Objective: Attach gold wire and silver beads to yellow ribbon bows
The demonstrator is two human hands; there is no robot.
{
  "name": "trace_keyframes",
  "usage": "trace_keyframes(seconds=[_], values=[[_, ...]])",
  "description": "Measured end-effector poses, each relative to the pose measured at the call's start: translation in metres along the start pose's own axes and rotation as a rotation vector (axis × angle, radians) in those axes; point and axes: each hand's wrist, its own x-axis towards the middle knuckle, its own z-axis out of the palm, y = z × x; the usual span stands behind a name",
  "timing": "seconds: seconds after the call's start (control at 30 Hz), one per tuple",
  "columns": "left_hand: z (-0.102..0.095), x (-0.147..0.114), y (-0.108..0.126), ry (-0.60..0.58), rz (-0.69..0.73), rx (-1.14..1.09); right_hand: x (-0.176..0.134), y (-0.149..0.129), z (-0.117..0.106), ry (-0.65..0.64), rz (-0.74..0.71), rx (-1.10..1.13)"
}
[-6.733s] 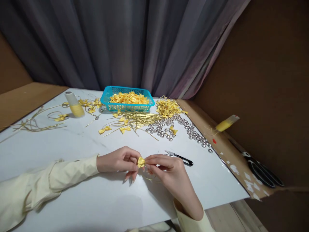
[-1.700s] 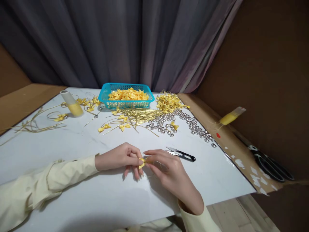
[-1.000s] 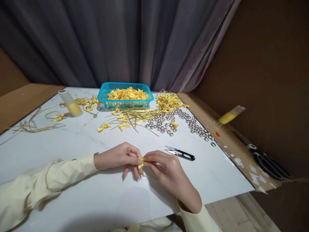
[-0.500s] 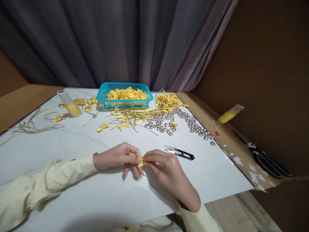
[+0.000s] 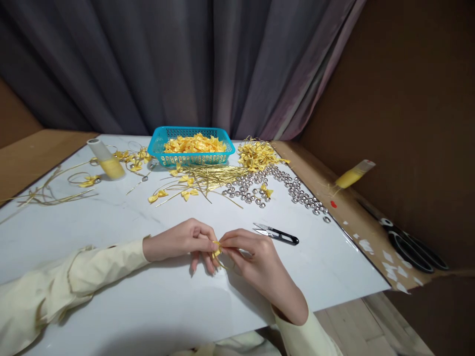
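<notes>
My left hand [image 5: 190, 241] pinches a small yellow ribbon bow [image 5: 216, 253] between thumb and forefinger, its other fingers hanging loosely below. Close against it, my right hand [image 5: 257, 258] has its thumb and fingertips pressed together at the bow's right side, on a thin gold cord [image 5: 222, 265] that curves down below the bow. The fingertips hide just how cord and bow join. Black-handled thread snips [image 5: 280, 235] lie on the table to the right, beyond my right hand.
Beyond my hands stands a blue basket [image 5: 193, 157] of yellow bows. Gold cords [image 5: 215, 177], silver beads [image 5: 245, 188] and a bow pile [image 5: 260, 154] lie near it. Yellow thread spools [image 5: 111, 165] stand left and lie right. Large scissors [image 5: 411, 249] rest at the far right.
The gold cord now shows as a longer curve below the bow, and the bow looks slightly turned. Both hands stay in nearly the same place.
</notes>
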Motion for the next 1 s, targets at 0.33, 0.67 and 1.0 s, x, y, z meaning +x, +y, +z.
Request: trace_keyframes(seconds=[0.33,0.67,1.0], values=[[0.001,0.001,-0.001,0.007,-0.001,-0.006,0.001,0.000,0.001,-0.004,-0.006,-0.005],[0.000,0.001,-0.002,0.013,0.009,-0.038,0.003,-0.001,-0.010,0.091,0.100,0.091],[-0.001,0.002,-0.003,0.020,0.006,-0.053,-0.003,0.011,-0.019,0.264,0.267,0.103]])
